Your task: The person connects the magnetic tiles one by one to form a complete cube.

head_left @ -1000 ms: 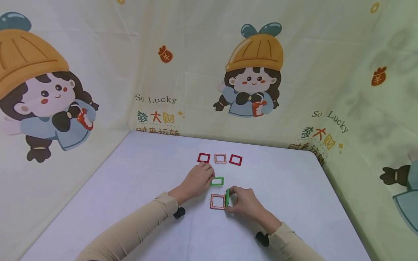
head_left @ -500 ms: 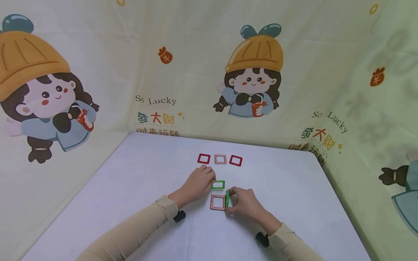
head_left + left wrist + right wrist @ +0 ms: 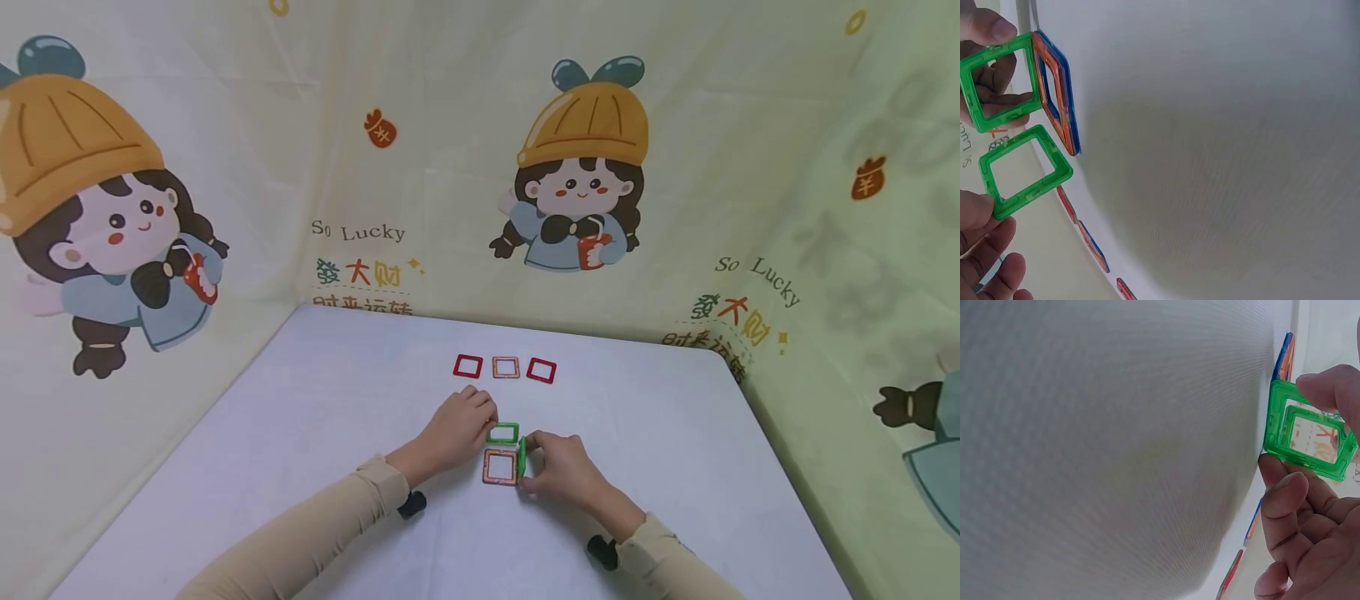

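Note:
My left hand (image 3: 456, 423) pinches a green square magnetic tile (image 3: 1030, 194) by one corner and holds it tilted just beyond an orange magnetic tile (image 3: 500, 482) that lies flat. A narrow gap separates this green tile from the other pieces in the left wrist view. With thumb and fingers, my right hand (image 3: 567, 472) grips a second green magnetic tile (image 3: 1275, 415), upright along the right edge of the orange one and touching it. Under the orange face a blue layer (image 3: 1073, 134) shows in the left wrist view. All these tiles are open frames.
Farther back on the white table (image 3: 337, 383) lie a red tile (image 3: 457, 367), an orange tile (image 3: 506, 377) and another red tile (image 3: 530, 369) in a row. A printed cloth (image 3: 457, 192) hangs behind and at the sides.
My left hand has brought its green tile nearer to me, from behind the orange tile to close by its far edge. The right hand and its upright tile have stayed in place.

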